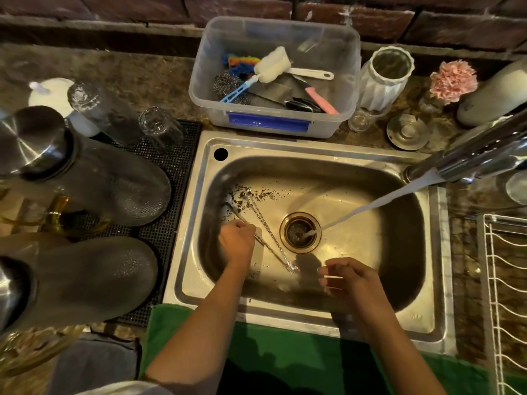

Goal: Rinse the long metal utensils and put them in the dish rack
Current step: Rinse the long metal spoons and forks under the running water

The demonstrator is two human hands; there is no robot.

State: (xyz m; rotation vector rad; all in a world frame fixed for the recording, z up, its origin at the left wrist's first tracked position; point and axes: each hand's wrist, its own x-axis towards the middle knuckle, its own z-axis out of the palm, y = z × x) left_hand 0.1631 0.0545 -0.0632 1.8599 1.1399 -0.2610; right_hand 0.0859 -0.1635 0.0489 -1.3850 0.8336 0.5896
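Observation:
Long twisted metal utensils (266,228) lie slanted on the floor of the steel sink (356,163), left of the drain (300,232). My left hand (237,241) is low in the basin, closed around the shafts of the utensils near their middle. My right hand (346,277) hovers at the sink's near side, fingers loosely curled and apart, holding nothing. Water (376,205) runs from the faucet (482,158) at the right and falls onto the drain. The white wire dish rack (502,295) stands at the far right.
Dark specks dot the sink floor near the utensil tips. A clear tub (273,121) with brushes, scourer and a knife sits behind the sink. Upturned glasses and dark shakers (114,178) crowd the black mat on the left. A green towel (285,357) covers the near edge.

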